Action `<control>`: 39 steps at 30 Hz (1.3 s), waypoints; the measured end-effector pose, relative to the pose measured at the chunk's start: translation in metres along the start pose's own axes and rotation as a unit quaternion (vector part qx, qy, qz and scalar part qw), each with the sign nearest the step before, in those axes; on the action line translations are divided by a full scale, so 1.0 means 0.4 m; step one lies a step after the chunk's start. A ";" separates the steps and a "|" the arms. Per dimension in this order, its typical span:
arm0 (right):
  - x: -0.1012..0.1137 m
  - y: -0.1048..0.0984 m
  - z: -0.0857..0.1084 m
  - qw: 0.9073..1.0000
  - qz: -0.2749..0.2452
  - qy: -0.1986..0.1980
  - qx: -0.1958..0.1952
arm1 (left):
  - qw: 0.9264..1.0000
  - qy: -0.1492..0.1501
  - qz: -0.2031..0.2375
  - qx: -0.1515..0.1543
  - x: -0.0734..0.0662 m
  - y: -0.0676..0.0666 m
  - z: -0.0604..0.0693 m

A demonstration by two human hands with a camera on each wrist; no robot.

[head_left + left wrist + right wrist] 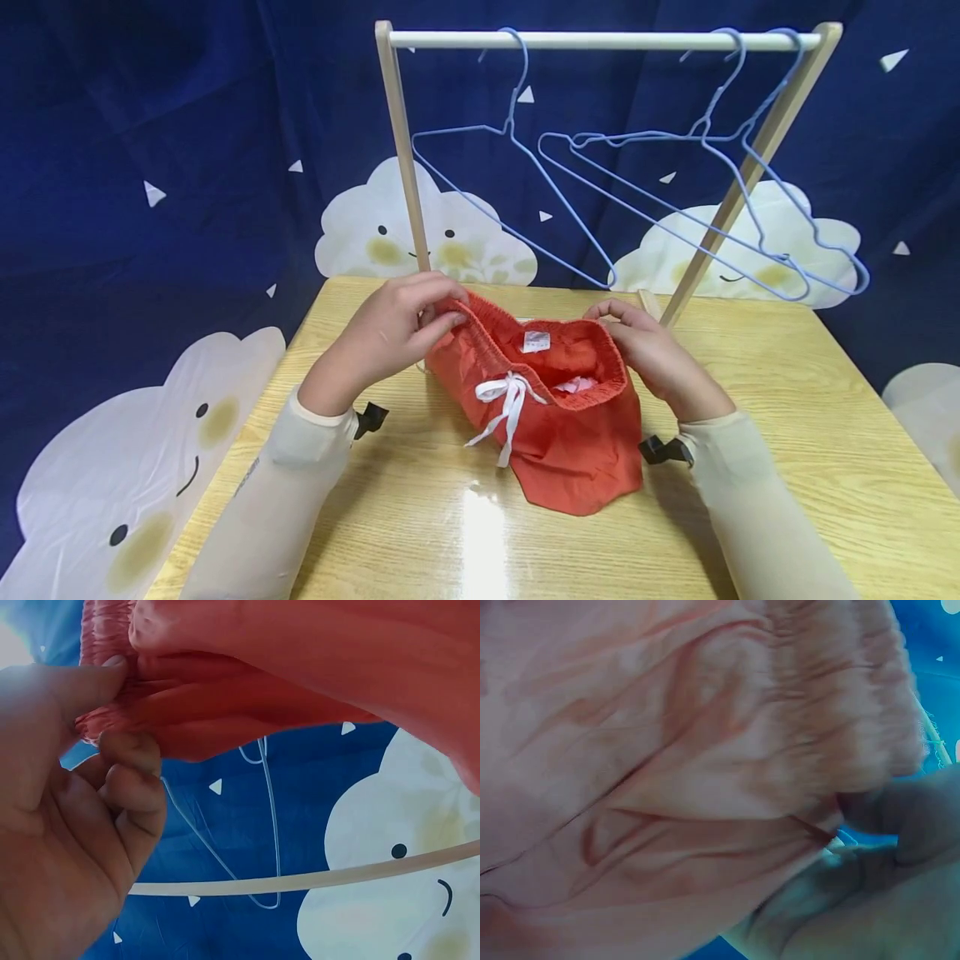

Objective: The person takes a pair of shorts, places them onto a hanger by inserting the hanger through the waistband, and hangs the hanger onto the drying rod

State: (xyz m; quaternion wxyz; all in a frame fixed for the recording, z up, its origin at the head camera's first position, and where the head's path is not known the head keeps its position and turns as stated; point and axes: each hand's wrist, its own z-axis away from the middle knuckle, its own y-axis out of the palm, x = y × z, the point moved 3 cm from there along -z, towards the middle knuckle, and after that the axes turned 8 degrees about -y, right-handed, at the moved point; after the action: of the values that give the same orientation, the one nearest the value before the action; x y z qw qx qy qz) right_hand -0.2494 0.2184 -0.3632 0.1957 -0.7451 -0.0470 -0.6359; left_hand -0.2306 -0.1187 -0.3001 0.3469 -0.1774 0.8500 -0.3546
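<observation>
Red shorts with a gathered elastic waistband and a white drawstring bow hang between both hands above the table. My left hand pinches the left end of the waistband; in the left wrist view the thumb and fingers of that hand grip the gathered edge. The right end of the waistband is held by my right hand, and in the right wrist view its fingers pinch the cloth. The waist opening faces up, showing a white label and something pinkish inside.
Behind the shorts stands a wooden rack with a white rail. One blue hanger hangs at its left, and two more overlap at the right. The wooden table extends beneath; a dark blue cloud-patterned cloth hangs behind.
</observation>
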 end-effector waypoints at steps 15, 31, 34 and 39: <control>0.090 0.182 0.049 0.952 0.252 -0.151 0.085 | 0.994 0.067 0.002 0.085 -0.055 0.078 -0.002; 0.076 0.254 0.057 0.958 0.226 -0.156 0.081 | 0.992 0.088 0.046 0.073 -0.075 0.079 0.000; 0.074 0.241 0.049 0.960 0.225 -0.146 0.076 | 0.994 0.073 0.059 0.052 -0.066 0.060 0.000; 0.066 0.209 0.040 0.961 0.232 -0.132 0.070 | 0.996 0.060 0.067 0.014 -0.053 0.035 0.001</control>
State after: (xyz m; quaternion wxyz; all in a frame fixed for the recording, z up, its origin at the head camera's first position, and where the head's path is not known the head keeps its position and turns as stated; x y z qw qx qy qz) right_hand -0.2029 0.1424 -0.3591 0.3817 -0.7974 0.0569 -0.4640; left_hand -0.2163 -0.0975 -0.3005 0.3208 -0.0932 0.8742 -0.3523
